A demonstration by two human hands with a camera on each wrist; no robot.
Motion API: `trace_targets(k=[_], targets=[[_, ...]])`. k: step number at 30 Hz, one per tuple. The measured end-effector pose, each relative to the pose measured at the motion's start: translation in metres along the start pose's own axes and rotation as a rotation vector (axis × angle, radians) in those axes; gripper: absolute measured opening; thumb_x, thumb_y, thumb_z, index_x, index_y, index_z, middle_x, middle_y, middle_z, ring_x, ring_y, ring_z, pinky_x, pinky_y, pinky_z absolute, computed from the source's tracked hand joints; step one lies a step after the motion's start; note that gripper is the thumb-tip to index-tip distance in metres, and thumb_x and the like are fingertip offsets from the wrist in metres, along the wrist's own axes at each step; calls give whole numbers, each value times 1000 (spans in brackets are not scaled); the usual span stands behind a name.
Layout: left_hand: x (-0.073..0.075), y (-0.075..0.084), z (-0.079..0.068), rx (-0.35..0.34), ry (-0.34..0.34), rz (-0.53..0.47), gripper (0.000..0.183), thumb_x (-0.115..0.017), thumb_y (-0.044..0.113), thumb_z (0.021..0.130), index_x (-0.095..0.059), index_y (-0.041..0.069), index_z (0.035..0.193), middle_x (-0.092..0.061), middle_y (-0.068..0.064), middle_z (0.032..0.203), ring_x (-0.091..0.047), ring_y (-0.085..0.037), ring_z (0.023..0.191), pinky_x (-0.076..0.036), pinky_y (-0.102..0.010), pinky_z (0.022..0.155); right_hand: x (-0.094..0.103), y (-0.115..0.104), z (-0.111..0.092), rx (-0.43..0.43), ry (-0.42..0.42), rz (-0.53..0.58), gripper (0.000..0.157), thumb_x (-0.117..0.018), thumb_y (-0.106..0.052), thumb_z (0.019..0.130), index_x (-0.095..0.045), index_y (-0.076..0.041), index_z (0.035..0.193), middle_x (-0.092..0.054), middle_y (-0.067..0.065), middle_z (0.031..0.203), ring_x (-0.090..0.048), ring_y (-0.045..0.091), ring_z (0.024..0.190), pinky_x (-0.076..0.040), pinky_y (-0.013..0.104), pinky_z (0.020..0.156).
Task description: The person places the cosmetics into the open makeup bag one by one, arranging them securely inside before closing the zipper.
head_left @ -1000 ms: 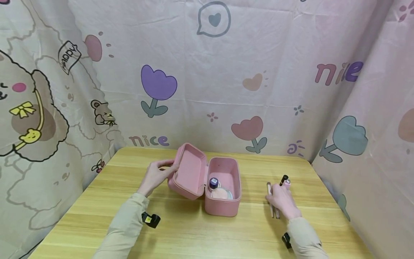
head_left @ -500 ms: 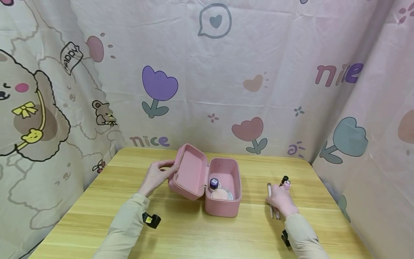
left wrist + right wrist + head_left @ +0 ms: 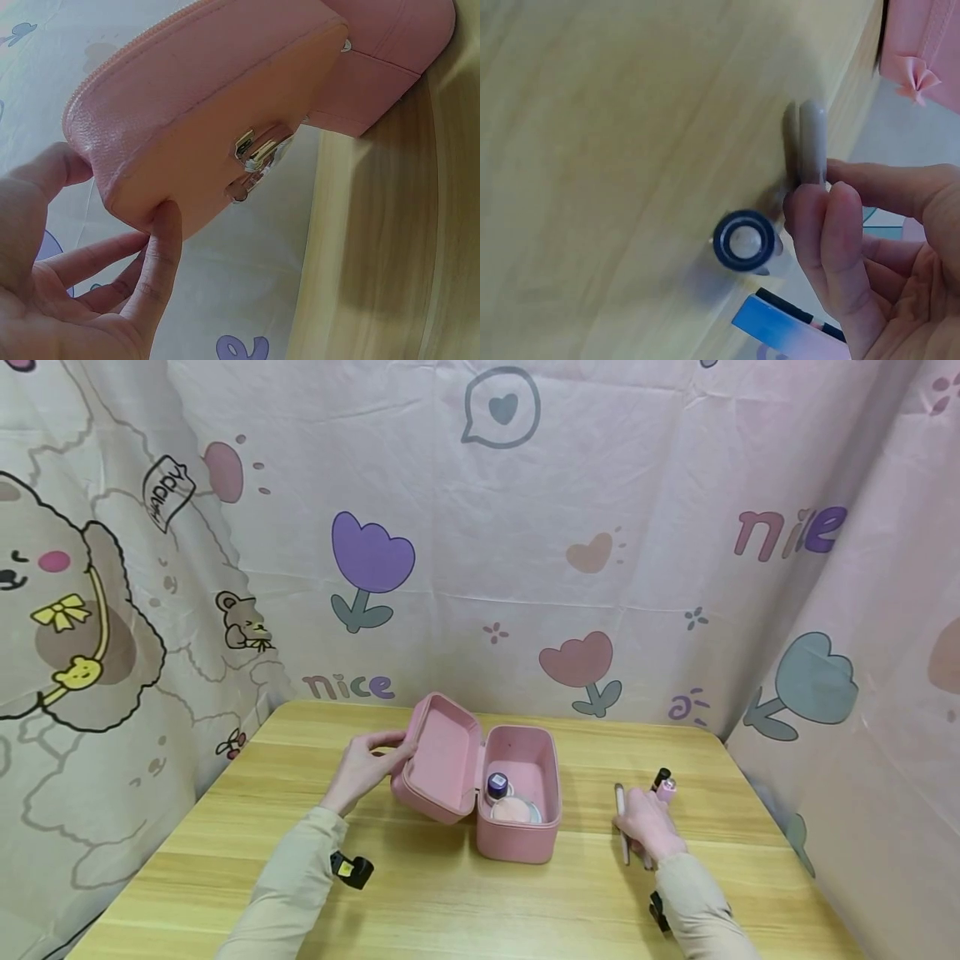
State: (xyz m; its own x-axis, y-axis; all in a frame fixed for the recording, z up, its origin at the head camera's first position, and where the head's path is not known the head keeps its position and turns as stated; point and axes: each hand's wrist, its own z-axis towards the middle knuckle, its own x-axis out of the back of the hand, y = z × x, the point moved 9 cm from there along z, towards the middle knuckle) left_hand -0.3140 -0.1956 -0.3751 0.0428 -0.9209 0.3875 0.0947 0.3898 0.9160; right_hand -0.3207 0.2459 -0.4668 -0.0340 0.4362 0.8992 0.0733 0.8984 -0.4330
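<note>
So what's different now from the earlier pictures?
The right hand moved a little left, toward the pink case. The pale stick it pinches went along, leaving a wider gap from the other stick. The left hand still holds the open lid, and the purple jar stayed inside the case.

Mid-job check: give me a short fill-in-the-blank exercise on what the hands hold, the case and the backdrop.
1. The left hand holds the pink case by its ____.
2. The person's ____ hand pinches a slim stick.
3. The purple-topped container sits ____ the pink case.
4. The lowest word printed on the curtain reads ____.

Missing words: lid; right; inside; nice.
</note>
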Motion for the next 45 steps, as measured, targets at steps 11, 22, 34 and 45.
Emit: trace_targets(k=[11, 22, 34, 45], targets=[[-1, 2, -1, 4, -6, -3, 50, -73, 32, 93, -64, 2, 132, -67, -20, 131, -67, -17, 97, -54, -21, 77, -2, -8, 10, 38, 0, -9, 10, -62, 5, 81, -56, -1, 75, -55, 11, 65, -55, 16, 46, -46, 22, 39], [-2, 2, -2, 6, -14, -13, 51, -72, 31, 93, -63, 1, 134, -65, -21, 132, -67, -17, 96, -55, -22, 78, 11, -17, 17, 78, 33, 22, 7, -64, -5, 84, -62, 0, 87, -61, 10, 71, -56, 19, 59, -45, 26, 51], [-2, 2, -1, 7, -17, -20, 51, -72, 31, 93, -63, 1, 134, -66, -21, 131, -67, -14, 93, -55, -22, 76, 27, -37, 31, 175, -123, 523, 32, -61, -4, 94, -52, 13, 119, -69, 26, 93, -67, 14, 59, -64, 43, 64], [-2, -1, 0, 9, -16, -28, 49, -72, 31, 93, -64, 2, 132, -67, -21, 130, -68, -15, 93, -57, -22, 76, 60, -69, 45, 319, -256, 707, 43, -61, -6, 96, -46, 17, 130, -67, 5, 87, -65, 12, 72, -64, 38, 71]])
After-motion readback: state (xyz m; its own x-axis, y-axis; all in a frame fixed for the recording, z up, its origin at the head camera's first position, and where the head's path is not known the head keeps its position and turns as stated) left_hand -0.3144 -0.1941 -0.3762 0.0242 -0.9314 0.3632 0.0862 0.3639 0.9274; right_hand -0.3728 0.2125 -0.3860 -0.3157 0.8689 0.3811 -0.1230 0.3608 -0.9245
